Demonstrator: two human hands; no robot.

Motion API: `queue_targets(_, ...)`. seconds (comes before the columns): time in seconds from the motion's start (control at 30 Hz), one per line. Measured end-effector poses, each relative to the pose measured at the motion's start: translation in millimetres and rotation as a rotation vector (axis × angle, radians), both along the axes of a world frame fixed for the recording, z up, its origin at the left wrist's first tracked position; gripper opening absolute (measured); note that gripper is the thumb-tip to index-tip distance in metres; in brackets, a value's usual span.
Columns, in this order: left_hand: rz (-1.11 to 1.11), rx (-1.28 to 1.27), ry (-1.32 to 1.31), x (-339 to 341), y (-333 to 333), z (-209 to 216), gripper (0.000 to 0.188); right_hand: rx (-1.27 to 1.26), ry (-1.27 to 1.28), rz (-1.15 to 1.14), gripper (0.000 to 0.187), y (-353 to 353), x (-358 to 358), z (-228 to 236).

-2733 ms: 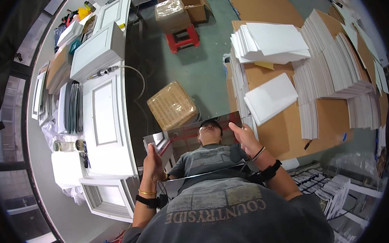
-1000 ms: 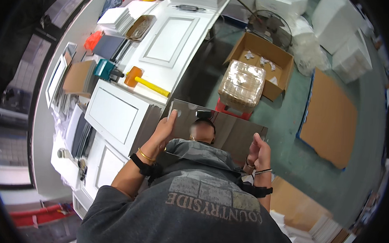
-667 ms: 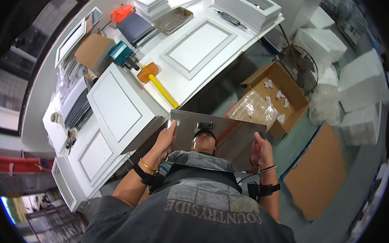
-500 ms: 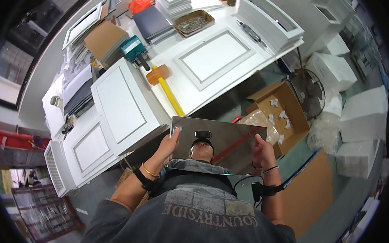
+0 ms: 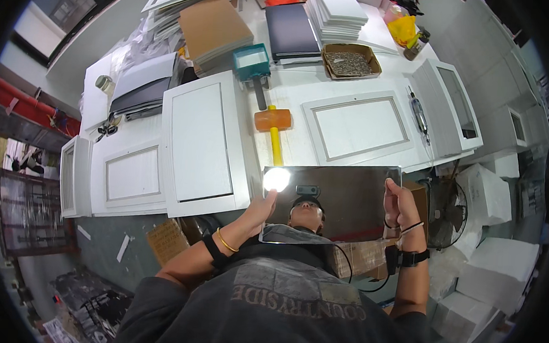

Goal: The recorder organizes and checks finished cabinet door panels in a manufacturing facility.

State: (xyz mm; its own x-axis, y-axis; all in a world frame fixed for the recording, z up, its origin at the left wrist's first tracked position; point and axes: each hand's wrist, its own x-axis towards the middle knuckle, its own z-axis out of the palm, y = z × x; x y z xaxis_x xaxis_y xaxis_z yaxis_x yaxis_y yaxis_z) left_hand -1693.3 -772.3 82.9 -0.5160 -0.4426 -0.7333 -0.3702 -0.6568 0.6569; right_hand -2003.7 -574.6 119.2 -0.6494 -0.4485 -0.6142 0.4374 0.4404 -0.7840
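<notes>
I hold a rectangular mirror pane (image 5: 348, 194) flat in front of my chest, its face up and reflecting a bright ceiling light and a person. My left hand (image 5: 261, 209) grips its left edge. My right hand (image 5: 399, 206) grips its right edge. The mirror hangs just short of the white worktable's (image 5: 304, 86) near edge, close to a white framed panel (image 5: 357, 126) lying there. A mallet with an orange head and yellow handle (image 5: 274, 131) lies on the table beyond the mirror's left corner.
White cabinet doors (image 5: 201, 143) lie side by side on the table at left. Farther back stand a teal box (image 5: 252, 61), a cardboard tray of small parts (image 5: 351, 60) and stacked boards (image 5: 210, 28). White foam blocks (image 5: 486, 276) and a floor fan (image 5: 446, 211) stand at right.
I have turned from the cardboard stacks toward the white worktable, carrying the mirror in both hands. The table has come closer and now sits straight ahead.
</notes>
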Motion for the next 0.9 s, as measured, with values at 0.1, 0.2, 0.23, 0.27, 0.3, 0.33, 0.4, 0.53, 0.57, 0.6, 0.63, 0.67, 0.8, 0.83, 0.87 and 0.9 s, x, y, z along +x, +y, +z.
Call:
queue_targets(0.1,0.062,0.012,0.122,-10,-1,10,0.043,0.067,0.073,0.092,0.040,-53,-27,36)
queue_targets(0.2,0.142,0.139,0.200,-26,-8,14,0.041,0.160,0.092,0.321,0.039,-105,-68,61)
queue_targets(0.23,0.240,0.182,0.219,-34,-8,12,0.041,0.161,0.100,0.326,0.039,-123,-81,65)
queue_targets(0.27,0.307,0.239,0.234,-41,-11,5,0.038,0.149,0.100,0.405,0.038,-141,-95,68)
queue_targets(0.3,0.314,0.236,0.241,-51,-14,5,0.038,0.135,0.101,0.487,0.037,-160,-110,70)
queue_targets(0.33,0.352,0.249,0.257,-62,-17,8,0.036,0.134,0.108,0.496,0.037,-178,-125,73)
queue_targets(0.4,0.408,0.233,0.270,-91,-21,17,0.033,0.150,0.118,0.628,0.030,-215,-152,78)
queue_targets(0.53,0.391,0.179,0.236,-141,-35,21,0.030,0.079,0.086,0.619,0.028,-295,-184,92)
queue_targets(0.57,0.402,0.186,0.235,-155,-39,23,0.030,0.052,0.104,0.702,0.027,-316,-207,79)
queue_targets(0.6,0.418,0.193,0.251,-169,-44,25,0.030,0.025,0.123,0.788,0.027,-336,-225,70)
queue_targets(0.63,0.448,0.197,0.263,-180,-49,26,0.029,0.070,0.139,0.863,0.025,-355,-222,90)
queue_targets(0.67,0.479,0.210,0.253,-189,-54,21,0.030,0.050,0.207,0.907,0.025,-375,-223,94)
queue_targets(0.8,0.580,0.168,0.314,-236,-82,20,0.032,-0.133,0.300,1.009,0.027,-460,-261,71)
queue_targets(0.83,0.598,0.168,0.308,-245,-88,14,0.032,-0.135,0.292,1.026,0.027,-477,-256,77)
queue_targets(0.87,0.664,0.147,0.345,-253,-94,9,0.031,-0.135,0.368,1.084,0.028,-494,-249,82)
queue_targets(0.9,0.733,0.122,0.381,-260,-101,4,0.031,-0.140,0.446,1.145,0.028,-511,-241,85)
